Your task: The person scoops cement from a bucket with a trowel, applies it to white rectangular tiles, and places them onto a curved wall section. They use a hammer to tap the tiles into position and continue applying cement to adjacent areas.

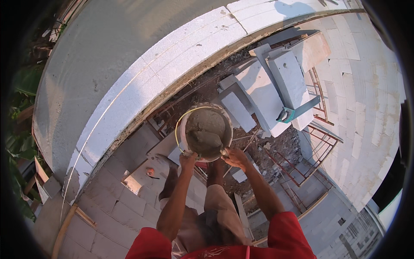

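A round bucket [228, 129] hangs in front of me, gripped at its near rim by both hands. Wet grey mortar [208, 125] fills much of it, heaped and uneven on top. My left hand [188, 160] is closed on the rim at the left, near one end of the thin yellow bucket handle [177, 129], which lies over against the far left rim. On the right of the rim my right hand [234, 157] is closed too, its thumb on the edge. The bucket's underside is hidden from me.
A row of white blocks [172, 47] with a string [103, 108] curves along the left beside a grey slab [99, 56]. Loose blocks [258, 95] are stacked right of the bucket, with a teal-handled handsaw [297, 111] on them. Rusty scaffold frames [310, 159] stand by the block wall [358, 86].
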A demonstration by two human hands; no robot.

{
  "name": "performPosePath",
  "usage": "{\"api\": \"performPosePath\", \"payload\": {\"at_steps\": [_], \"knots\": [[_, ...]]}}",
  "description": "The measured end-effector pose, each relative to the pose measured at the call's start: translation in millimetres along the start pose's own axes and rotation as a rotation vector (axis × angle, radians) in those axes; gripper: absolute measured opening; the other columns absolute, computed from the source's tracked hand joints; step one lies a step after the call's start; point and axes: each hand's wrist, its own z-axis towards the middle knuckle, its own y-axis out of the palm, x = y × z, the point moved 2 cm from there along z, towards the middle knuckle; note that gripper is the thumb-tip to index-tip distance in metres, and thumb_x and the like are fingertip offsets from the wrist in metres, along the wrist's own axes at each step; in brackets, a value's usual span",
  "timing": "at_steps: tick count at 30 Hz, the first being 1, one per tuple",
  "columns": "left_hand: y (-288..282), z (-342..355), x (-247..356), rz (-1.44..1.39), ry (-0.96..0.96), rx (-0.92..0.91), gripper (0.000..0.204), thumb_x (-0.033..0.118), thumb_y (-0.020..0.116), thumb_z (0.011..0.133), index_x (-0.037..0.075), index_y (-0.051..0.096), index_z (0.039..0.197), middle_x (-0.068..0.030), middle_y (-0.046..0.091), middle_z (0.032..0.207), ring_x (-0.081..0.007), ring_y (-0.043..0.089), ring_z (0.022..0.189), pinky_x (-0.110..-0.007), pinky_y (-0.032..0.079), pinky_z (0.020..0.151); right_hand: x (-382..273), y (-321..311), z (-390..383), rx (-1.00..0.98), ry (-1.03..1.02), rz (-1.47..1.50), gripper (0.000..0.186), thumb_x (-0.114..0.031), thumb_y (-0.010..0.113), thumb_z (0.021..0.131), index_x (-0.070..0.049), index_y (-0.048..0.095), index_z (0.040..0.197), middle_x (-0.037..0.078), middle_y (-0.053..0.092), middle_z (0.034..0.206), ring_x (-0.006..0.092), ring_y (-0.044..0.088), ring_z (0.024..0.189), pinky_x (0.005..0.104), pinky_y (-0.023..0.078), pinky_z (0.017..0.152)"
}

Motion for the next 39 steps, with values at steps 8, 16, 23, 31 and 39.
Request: {"api": "performPosePath", "payload": {"at_steps": [8, 16, 23, 31, 39], "knots": [[57.5, 103.5, -33.8, -0.043, -0.112, -0.102, 0.040, -0.001, 0.071, 0.083, -0.006, 0.057, 0.119, -0.0152, 0.067, 0.108, -0.0265, 0.073, 0.088, -0.038, 0.064, 0.078, 124.0, 41.0, 103.0, 0.165, -0.152, -0.123, 0.048, -0.030, 0.072, 0.083, -0.001, 0.060, 0.120, 0.026, 0.071, 0.086, 0.0456, 0.071, 0.087, 0.0523, 0.058, 0.076], [5.9, 106.0, -55.5, -0.055, -0.131, 0.051, 0.041, -0.003, 0.071, 0.083, -0.006, 0.057, 0.121, -0.0159, 0.067, 0.111, -0.0274, 0.073, 0.092, -0.040, 0.065, 0.080, 59.0, 43.0, 111.5, 0.031, 0.049, 0.083, 0.056, -0.033, 0.073, 0.083, -0.003, 0.057, 0.128, 0.031, 0.070, 0.097, 0.0491, 0.068, 0.097, 0.0548, 0.055, 0.086], [-67.9, 22.0, -87.1, -0.212, -0.126, 0.172, 0.052, -0.006, 0.069, 0.081, -0.003, 0.052, 0.131, -0.0135, 0.066, 0.114, -0.0267, 0.070, 0.099, -0.044, 0.066, 0.083, 13.6, 82.0, 78.1, -0.063, -0.078, 0.048, 0.054, -0.035, 0.069, 0.087, 0.002, 0.057, 0.125, 0.027, 0.071, 0.098, 0.0433, 0.069, 0.102, 0.0517, 0.057, 0.087], [-145.9, 2.6, -200.4, -0.377, -0.182, 0.097, 0.043, -0.002, 0.062, 0.087, -0.001, 0.053, 0.129, -0.0128, 0.064, 0.119, -0.0277, 0.068, 0.104, -0.047, 0.062, 0.090, -15.4, 139.7, 75.4, -0.057, -0.285, -0.061, 0.033, -0.032, 0.069, 0.083, 0.000, 0.071, 0.093, 0.016, 0.072, 0.088, 0.0324, 0.073, 0.090, 0.0445, 0.060, 0.078], [-184.2, 2.2, -300.0, -0.524, -0.353, 0.135, 0.028, 0.001, 0.063, 0.090, 0.002, 0.059, 0.118, -0.0107, 0.062, 0.120, -0.0249, 0.065, 0.109, -0.044, 0.057, 0.097, -19.8, 140.9, 75.4, -0.106, -0.242, -0.077, 0.032, -0.030, 0.070, 0.081, -0.001, 0.073, 0.094, 0.012, 0.072, 0.092, 0.0304, 0.074, 0.091, 0.0422, 0.060, 0.077]]}}
